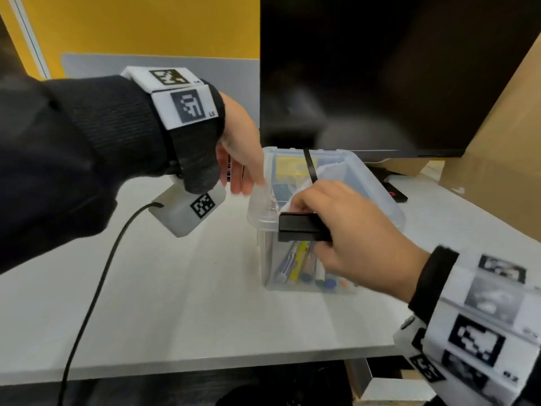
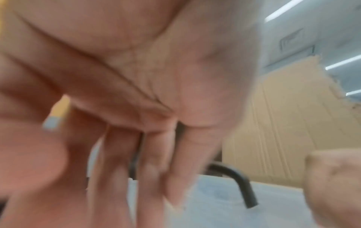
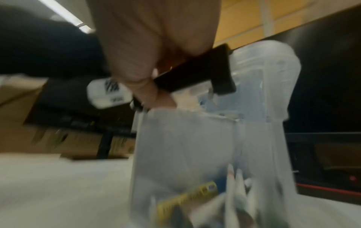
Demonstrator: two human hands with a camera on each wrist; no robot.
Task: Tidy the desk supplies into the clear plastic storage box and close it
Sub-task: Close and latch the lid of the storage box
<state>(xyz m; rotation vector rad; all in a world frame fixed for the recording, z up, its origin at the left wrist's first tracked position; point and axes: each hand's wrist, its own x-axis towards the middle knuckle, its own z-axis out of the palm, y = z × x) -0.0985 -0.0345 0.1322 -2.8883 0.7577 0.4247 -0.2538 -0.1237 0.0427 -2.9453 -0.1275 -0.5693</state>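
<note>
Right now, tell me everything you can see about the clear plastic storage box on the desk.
The clear plastic storage box stands upright on the white desk before a dark monitor. Its see-through walls show pens and a yellow item leaning inside. A translucent lid lies on top, with a black latch at the near end. The right hand grips that latch; the left hand reaches to the lid's far-left corner with relaxed fingers. Whether the latch is locked cannot be told.
</note>
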